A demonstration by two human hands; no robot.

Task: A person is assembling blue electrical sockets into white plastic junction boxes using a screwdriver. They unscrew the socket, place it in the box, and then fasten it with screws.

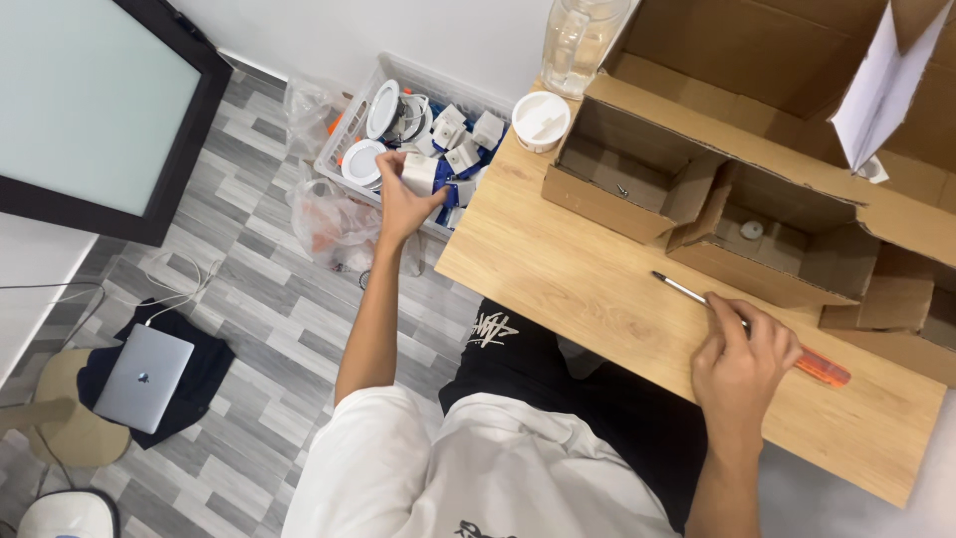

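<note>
A person's left hand [403,197] closes its fingers around a small white boxy plastic part [419,173], lifted just above a white slatted plastic crate [349,130] that sits on the grey wood-pattern floor [249,299] beside the table. The crate holds more of the same white blocks, blue pieces and round white disc-shaped fittings [382,108]; crinkled clear plastic bags [329,224] bunch against its near side. The right hand [742,361] rests on the pale wood-grain tabletop [578,289], fingers curled over a screwdriver [737,324] (slim metal shaft pointing up-left, translucent orange handle poking out past the knuckles). Just beyond the shaft tip stand open brown corrugated cardboard boxes [697,189] with raw, folded dividers; a small round white piece [752,230] lies in one compartment. A white ribbed lid [541,120] and a clear plastic jug [581,40] stand at the table's far corner. On the floor, well apart, a silver laptop [143,379] lies on dark cloth.
</note>
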